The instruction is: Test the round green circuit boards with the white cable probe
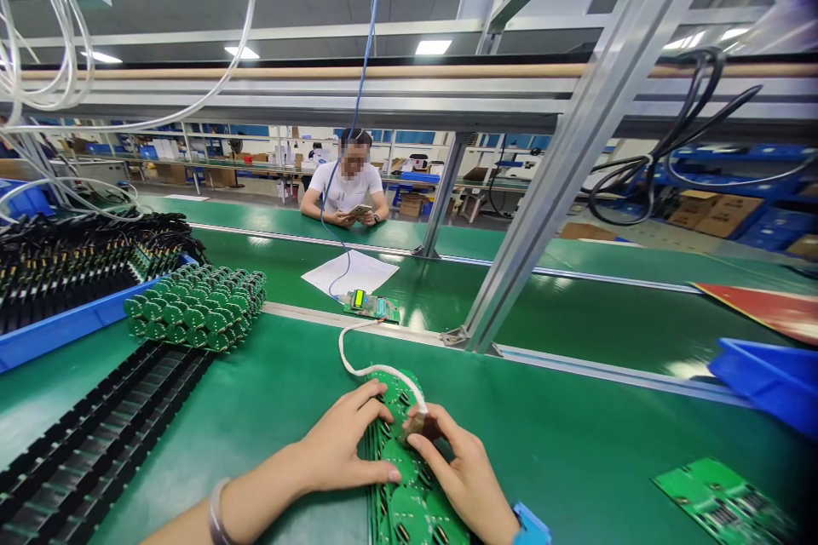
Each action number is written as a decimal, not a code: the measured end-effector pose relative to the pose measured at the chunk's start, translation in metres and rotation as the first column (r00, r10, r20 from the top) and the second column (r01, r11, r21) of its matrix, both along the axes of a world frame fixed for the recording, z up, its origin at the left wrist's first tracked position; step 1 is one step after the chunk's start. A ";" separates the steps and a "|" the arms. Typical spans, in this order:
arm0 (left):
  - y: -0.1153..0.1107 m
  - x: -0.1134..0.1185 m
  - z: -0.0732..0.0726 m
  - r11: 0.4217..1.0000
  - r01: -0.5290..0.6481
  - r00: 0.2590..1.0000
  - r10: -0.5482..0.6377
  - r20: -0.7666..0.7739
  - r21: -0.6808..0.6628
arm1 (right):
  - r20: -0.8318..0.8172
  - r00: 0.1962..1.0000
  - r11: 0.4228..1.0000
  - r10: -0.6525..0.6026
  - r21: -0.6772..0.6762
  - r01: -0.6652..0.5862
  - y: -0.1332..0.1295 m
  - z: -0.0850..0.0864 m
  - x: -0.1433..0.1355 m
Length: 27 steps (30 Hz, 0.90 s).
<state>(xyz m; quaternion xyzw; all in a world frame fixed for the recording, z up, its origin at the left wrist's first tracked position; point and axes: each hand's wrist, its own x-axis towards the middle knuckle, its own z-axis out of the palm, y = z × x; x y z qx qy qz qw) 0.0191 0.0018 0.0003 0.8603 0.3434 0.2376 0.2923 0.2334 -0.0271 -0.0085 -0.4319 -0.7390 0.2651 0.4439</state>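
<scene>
1. Green board strip (409, 509): flat on the worktop (575, 451), under both grips; layered left edge suggests a stack.
2. Long axis runs away from the wearer, far end tipped slightly left; near end is cut off by the frame.
3. Right grip (458, 470): thumb and fingers pinched on a brownish plug (415, 424) over the strip. Cable leaves the plug's far side; working end looks aimed down, contacts hidden by fingers.
4. Left grip (348, 443): thumb and fingers apart, steadying the strip's left side, nothing pinched.
5. Risk: tilted plug could miss its contacts, since fingers block the view. Uneven push could slide the layers. A tug on the white cable (343, 351) could drag the screen board (374, 305), beyond the grips.
6. Left of left grip: round boards (197, 306), black rails (106, 443).
7. Right of right grip: loose board (719, 494), blue bin (767, 383).
</scene>
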 end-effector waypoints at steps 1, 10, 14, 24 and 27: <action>0.001 0.000 0.000 1.000 0.003 1.000 -0.003 0.006 -0.003 | 0.001 1.000 1.000 0.004 -0.008 -0.003 0.000 0.000 0.000; 0.002 -0.001 -0.002 1.000 0.001 1.000 -0.001 0.027 -0.013 | -0.059 0.998 0.997 -0.005 -0.074 0.001 -0.002 0.015 0.005; 0.001 0.000 -0.001 1.000 0.000 1.000 0.000 0.020 0.001 | -0.045 0.992 0.977 0.119 -0.175 -0.125 -0.007 0.026 0.012; 0.000 0.000 0.001 1.000 0.009 1.000 -0.009 0.022 -0.003 | 0.001 0.979 0.952 0.202 -0.234 -0.196 -0.011 0.032 0.014; -0.001 0.000 0.001 1.000 0.006 1.000 -0.006 0.014 -0.005 | 0.013 0.982 0.960 0.188 -0.213 -0.181 -0.011 0.033 0.014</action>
